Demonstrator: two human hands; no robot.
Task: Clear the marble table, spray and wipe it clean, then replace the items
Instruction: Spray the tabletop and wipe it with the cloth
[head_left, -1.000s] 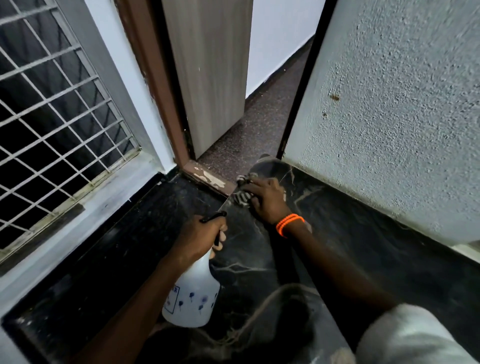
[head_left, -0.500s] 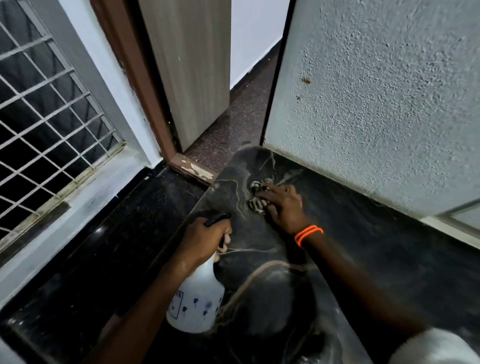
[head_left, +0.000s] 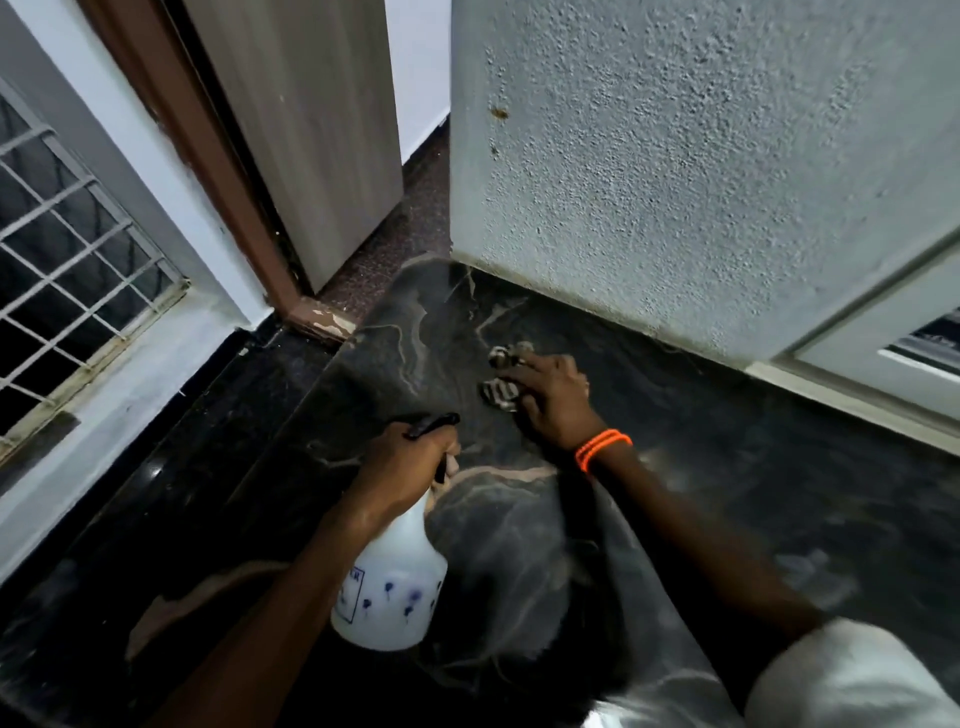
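The black marble table with pale veins fills the lower right, butted against a rough wall. My right hand, with an orange band at the wrist, presses a striped cloth flat on the marble near its far left corner. Most of the cloth is hidden under the fingers. My left hand grips the black trigger head of a white spray bottle with blue marks, held over the table's left edge, nozzle pointing toward the cloth.
A textured grey wall rises behind the table. A wooden door stands ajar at the far left, with a brown frame. A barred window and its sill lie left. Dark floor runs beside the table.
My right hand has drawn the cloth back from the table's far corner toward the right along the wall. The left hand keeps the bottle in about the same place.
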